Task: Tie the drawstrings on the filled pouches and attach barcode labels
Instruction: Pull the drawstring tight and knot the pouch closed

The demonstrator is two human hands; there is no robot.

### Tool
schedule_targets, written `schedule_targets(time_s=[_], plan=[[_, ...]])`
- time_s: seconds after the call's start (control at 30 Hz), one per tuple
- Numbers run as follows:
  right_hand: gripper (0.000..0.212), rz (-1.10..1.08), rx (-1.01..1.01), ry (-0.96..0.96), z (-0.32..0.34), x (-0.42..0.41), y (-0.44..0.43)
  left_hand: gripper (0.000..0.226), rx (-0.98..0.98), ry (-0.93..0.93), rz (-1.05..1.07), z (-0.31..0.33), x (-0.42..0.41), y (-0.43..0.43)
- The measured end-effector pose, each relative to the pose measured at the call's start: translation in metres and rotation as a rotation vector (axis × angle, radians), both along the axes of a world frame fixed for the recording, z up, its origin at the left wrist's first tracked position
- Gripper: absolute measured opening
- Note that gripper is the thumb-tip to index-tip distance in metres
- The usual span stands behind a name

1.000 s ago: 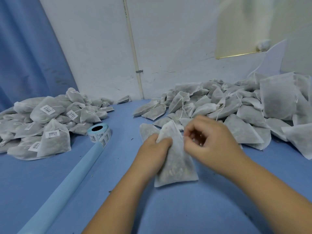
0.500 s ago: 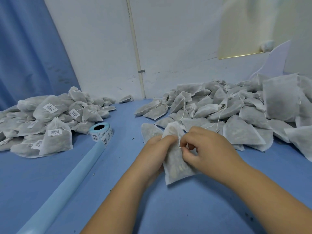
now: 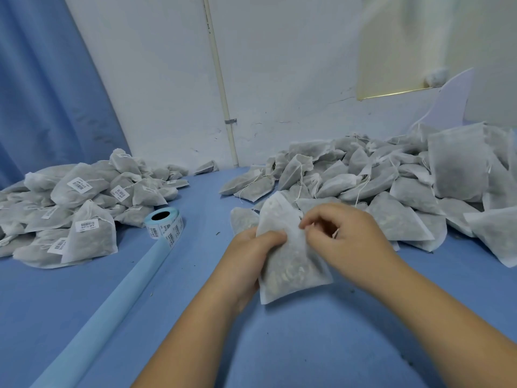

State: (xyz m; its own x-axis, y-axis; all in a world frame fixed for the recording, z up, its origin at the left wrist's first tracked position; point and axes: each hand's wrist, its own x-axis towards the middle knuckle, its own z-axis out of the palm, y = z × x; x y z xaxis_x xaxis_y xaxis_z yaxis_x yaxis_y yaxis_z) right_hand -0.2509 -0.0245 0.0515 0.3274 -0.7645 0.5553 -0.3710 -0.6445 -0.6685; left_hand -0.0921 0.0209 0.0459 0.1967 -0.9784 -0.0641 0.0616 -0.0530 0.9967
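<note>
head: l hand [image 3: 250, 254] grips pouch [image 3: 291, 266], r hand [image 3: 351, 238] pinches drawstring [image 3: 335, 234].

On my feed the pouch [image 3: 291, 259] gripped in the left hand [image 3: 249, 256] reads as thin non-woven cloth. It is matt and slightly fuzzy, and sheer enough that I see coarse dried filling through it. The drawstring [image 3: 335, 233] pinched in the right hand [image 3: 352, 242] is fine white cord. The table [image 3: 307, 345] wears a matt blue, fabric-like cover. The label roll [image 3: 165, 224] is white paper on a smooth pale-blue liner. Behind, the wall [image 3: 279, 65] is rough, cracked white paint and its pipe [image 3: 218, 65] looks like smooth plastic. The curtain [image 3: 42, 93] is soft blue cloth.
</note>
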Motion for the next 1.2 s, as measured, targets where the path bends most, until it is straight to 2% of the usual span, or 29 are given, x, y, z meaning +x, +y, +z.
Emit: schedule_targets(time_s=[0.1, 0.13, 0.23, 0.27, 0.3, 0.37, 0.43, 0.5, 0.57, 0.7, 0.8, 0.83, 0.93, 0.97, 1.13, 1.2], plan=[[0.004, -0.109, 0.123, -0.21, 0.002, -0.003, -0.008, 0.023, -0.001, -0.031, -0.008, 0.001, 0.0, 0.002], [0.011, -0.113, 0.196, -0.247, 0.003, -0.004, -0.009, 0.021, -0.001, -0.036, -0.018, 0.002, 0.0, 0.002], [0.054, -0.046, 0.436, -0.209, 0.002, -0.004, -0.011, 0.018, 0.006, -0.03, -0.08, 0.002, 0.0, 0.003], [0.057, -0.002, 0.505, -0.192, 0.001, -0.003, -0.01, 0.02, 0.007, -0.017, -0.103, 0.002, 0.0, 0.004], [0.052, 0.057, 0.569, -0.205, 0.0, -0.001, -0.009, 0.022, 0.007, 0.001, -0.125, 0.002, 0.0, 0.004], [0.028, 0.209, 0.68, -0.296, -0.001, 0.0, -0.007, 0.023, 0.025, 0.034, -0.136, -0.001, 0.003, 0.003], [0.019, 0.312, 0.683, -0.353, -0.001, -0.001, -0.005, 0.032, 0.051, 0.089, -0.131, -0.002, 0.004, 0.003], [0.019, 0.315, 0.618, -0.365, 0.0, -0.001, -0.004, 0.047, 0.068, 0.123, -0.112, -0.002, 0.005, 0.003], [0.017, 0.275, 0.562, -0.382, 0.0, -0.001, -0.005, 0.054, 0.045, 0.07, -0.077, 0.0, 0.002, 0.003], [0.014, 0.263, 0.572, -0.48, -0.002, 0.003, -0.005, 0.045, -0.056, -0.278, 0.092, -0.006, -0.006, 0.0], [0.018, 0.296, 0.594, -0.483, -0.002, 0.005, -0.003, 0.022, -0.114, -0.367, 0.175, -0.007, -0.01, 0.0], [0.019, 0.311, 0.605, -0.494, -0.002, 0.006, -0.002, 0.02, -0.132, -0.352, 0.144, -0.006, -0.01, 0.001], [0.028, 0.406, 0.668, -0.596, 0.0, 0.006, -0.001, 0.049, -0.2, -0.288, -0.092, -0.002, -0.011, 0.005], [0.03, 0.448, 0.691, -0.639, 0.002, 0.007, 0.0, 0.051, -0.211, -0.289, -0.16, -0.001, -0.013, 0.007], [0.016, 0.671, 0.842, -0.829, 0.011, 0.001, 0.001, 0.035, -0.2, -0.363, -0.35, -0.007, -0.015, 0.008], [0.016, 0.724, 0.864, -0.849, 0.013, -0.002, -0.001, 0.028, -0.207, -0.381, -0.343, -0.008, -0.016, 0.009]])
